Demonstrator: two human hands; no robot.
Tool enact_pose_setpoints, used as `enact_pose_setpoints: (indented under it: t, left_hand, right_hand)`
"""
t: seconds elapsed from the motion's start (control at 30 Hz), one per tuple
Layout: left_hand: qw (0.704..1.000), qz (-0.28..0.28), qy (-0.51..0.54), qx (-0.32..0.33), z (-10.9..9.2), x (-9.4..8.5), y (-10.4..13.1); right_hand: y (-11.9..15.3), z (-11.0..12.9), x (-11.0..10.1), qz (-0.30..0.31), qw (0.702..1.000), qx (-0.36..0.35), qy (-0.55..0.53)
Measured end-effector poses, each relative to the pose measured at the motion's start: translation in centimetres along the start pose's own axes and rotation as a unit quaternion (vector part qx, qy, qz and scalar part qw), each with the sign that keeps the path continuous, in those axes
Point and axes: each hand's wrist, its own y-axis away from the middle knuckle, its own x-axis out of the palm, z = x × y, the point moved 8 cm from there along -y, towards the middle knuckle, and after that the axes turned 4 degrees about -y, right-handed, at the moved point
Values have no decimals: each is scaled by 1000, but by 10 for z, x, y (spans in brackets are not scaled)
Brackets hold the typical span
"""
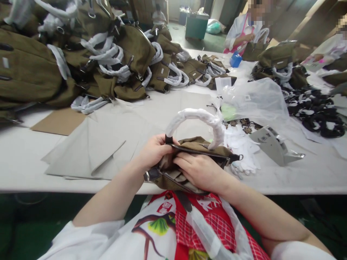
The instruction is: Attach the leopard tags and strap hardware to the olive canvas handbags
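Observation:
An olive-green handbag [199, 141] stands at the table's front edge with its zipped top spread apart, showing a pale lining. One handle [195, 115], wrapped in white film, arches up behind the opening; the other, wrapped too, hangs down over the red-and-white apron. My left hand [155, 151] grips the bag's rim by the base of the upright handle, thumb along the zipper. Into the opening reaches my right hand [200, 169], fingers stretched out and tips hidden inside. I see nothing held in it.
Similar bags [130, 54] are heaped at the back left. Grey sheets [89, 144] and brown cardboard [59, 121] lie left of me. To the right are white tags [244, 144], a grey tape dispenser [273, 144], clear plastic [257, 97] and black straps [317, 112]. Co-workers sit beyond.

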Motion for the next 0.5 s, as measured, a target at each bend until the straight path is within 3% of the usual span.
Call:
enact_pose_setpoints:
  t: [0.17,0.3,0.4,0.5]
  left_hand:
    - [990,-45,-116,62,-17,-6,4]
    - [942,-124,-273,149,-39,-12,14]
    - [926,-152,-311,152,-41,-17,15]
    - [936,-160,-286,126,-40,-21,11]
  right_hand:
    - [-2,-5,5,31,997,61,42]
    - [-1,-4,9,66,995,67,39]
    - [-2,-5,8,66,994,87,28]
    - [-3,-3,2,51,994,97,22]
